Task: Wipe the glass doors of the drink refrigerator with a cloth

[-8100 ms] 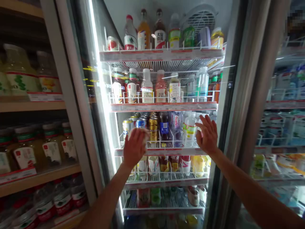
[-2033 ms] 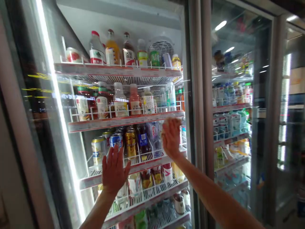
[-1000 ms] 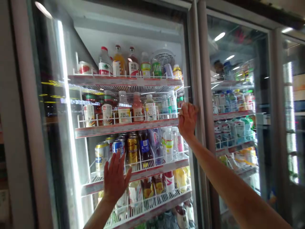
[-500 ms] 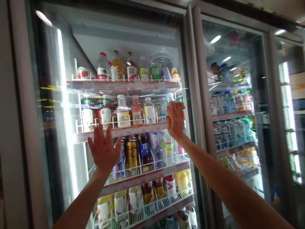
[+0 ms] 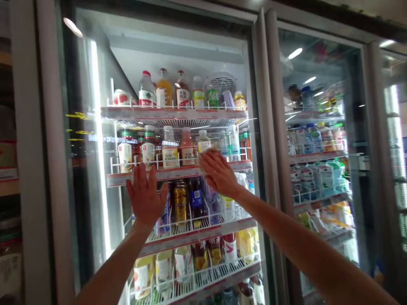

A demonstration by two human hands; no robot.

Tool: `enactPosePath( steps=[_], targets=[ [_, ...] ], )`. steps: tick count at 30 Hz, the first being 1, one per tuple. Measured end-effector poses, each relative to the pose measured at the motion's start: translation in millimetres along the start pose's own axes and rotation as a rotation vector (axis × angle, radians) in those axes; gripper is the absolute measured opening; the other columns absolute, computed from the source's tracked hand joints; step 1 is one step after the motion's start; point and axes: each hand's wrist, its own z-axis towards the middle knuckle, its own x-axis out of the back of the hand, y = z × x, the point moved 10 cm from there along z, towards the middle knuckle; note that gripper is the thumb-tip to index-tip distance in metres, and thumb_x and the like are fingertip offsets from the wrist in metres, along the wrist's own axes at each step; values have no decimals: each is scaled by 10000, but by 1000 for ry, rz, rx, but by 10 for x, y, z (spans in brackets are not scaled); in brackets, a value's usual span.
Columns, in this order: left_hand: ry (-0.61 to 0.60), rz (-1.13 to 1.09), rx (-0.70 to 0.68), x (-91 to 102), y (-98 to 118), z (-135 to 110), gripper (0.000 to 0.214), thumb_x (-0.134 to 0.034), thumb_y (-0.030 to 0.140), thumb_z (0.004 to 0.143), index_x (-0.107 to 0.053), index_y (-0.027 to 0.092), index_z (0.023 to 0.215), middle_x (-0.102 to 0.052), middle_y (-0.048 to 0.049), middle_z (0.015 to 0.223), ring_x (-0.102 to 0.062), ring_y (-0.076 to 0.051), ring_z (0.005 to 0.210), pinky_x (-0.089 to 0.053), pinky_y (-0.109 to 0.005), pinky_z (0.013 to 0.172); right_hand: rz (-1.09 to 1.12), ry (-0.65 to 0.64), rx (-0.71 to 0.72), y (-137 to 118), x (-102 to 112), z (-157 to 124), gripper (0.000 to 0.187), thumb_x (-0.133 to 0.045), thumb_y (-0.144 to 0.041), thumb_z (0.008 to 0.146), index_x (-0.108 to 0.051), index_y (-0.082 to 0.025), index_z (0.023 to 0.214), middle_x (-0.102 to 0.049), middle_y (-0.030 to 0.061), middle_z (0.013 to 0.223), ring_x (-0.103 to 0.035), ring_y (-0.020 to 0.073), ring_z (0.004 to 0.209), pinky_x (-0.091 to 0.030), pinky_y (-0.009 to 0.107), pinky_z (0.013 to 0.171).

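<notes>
In front of me is the glass door (image 5: 178, 46) of a drinks fridge. My left hand (image 5: 148, 203) is raised with its palm toward the glass, fingers spread and nothing in it; whether it touches cannot be told. My right hand (image 5: 221, 173) presses a pale cloth (image 5: 206, 156) flat on the door, at the height of the second shelf. Only the cloth's edge shows beyond the fingers. Behind the glass stand bottles, among them a pink-orange bottle (image 5: 187, 146) left of the cloth and a gold can (image 5: 181, 205) below.
White wire shelves (image 5: 178, 113) with red-edged strips carry several rows of drinks inside. A vertical door frame (image 5: 270, 127) separates this door from a second glass door (image 5: 318, 84) on the right. A bright light strip (image 5: 98, 140) runs down the left side.
My right hand has swept left and slightly down across the glass with the cloth. My left hand keeps its place on the door, while the whole view has shifted a little.
</notes>
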Motion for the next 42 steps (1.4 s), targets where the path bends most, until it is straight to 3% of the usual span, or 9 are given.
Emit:
enactPosePath(
  steps=[5,12,17,21,26,31,35,39,42],
  targets=[
    [-23,14,0,-21,2,-2,611,-406,402,897,-246,155,1432,-220,-168,1501,-132,-270,1410,-90,-500,1127,-111,263,-535,793,278,-190,569,-324,-258,898,-227,-169,1451,-320,93,1473,-229,274,1388,-238,545,1116],
    [-8,14,8,-4,6,11,593,-404,412,895,-291,148,1415,-253,-172,1489,-157,-270,1405,-101,-497,1127,10,-49,90,-130,-29,-57,535,-371,-258,898,-281,-255,1425,-387,-7,1449,-238,162,1391,-237,398,1157],
    [-18,5,12,-14,-21,-17,590,-405,408,893,-291,154,1414,-245,-168,1493,-153,-272,1406,-104,-506,1128,-56,234,-526,884,282,-58,518,-243,-286,918,-318,-124,1404,-360,112,1450,-232,247,1392,-223,534,1126],
    [40,24,-24,48,26,17,600,-432,383,886,-275,153,1418,-254,-184,1486,-161,-287,1403,-113,-535,1119,118,94,-362,284,-3,167,534,-211,-358,938,-244,-167,1436,-290,75,1495,-158,213,1418,-175,484,1163],
    [40,-165,-202,-66,717,296,579,-384,309,907,-202,170,1438,-300,-139,1477,-200,-231,1397,-177,-463,1140,555,67,-286,-527,-155,241,573,-172,-448,947,-83,-235,1472,-325,36,1484,-234,172,1397,-245,440,1153],
    [-46,-98,-365,-404,1298,447,557,-370,301,904,-244,104,1409,-379,-166,1427,-259,-256,1373,-276,-467,1109,573,312,-492,174,126,63,524,-158,-346,962,-85,-237,1469,-368,57,1457,-414,155,1299,-397,385,1054],
    [-29,-34,-438,-286,792,634,475,-400,294,886,-385,150,1338,-417,-137,1403,-288,-260,1360,-299,-454,1100,53,208,-399,644,279,-134,487,-281,-327,942,-269,-254,1423,-356,72,1463,-291,213,1374,-259,484,1115],
    [172,68,-1,179,-338,1161,462,-411,309,868,-455,102,1278,-377,-210,1386,-321,-363,1310,-310,-565,1039,-129,113,-285,724,230,-320,465,-306,-300,936,-323,-225,1394,-346,99,1465,-217,231,1403,-225,506,1112],
    [216,90,141,201,-266,1246,474,-413,307,860,-447,79,1274,-456,-217,1294,-384,-368,1247,-332,-579,999,-138,128,-264,686,226,-360,456,-311,-292,933,-347,-206,1379,-340,109,1467,-193,230,1411,-221,498,1113]
  ],
)
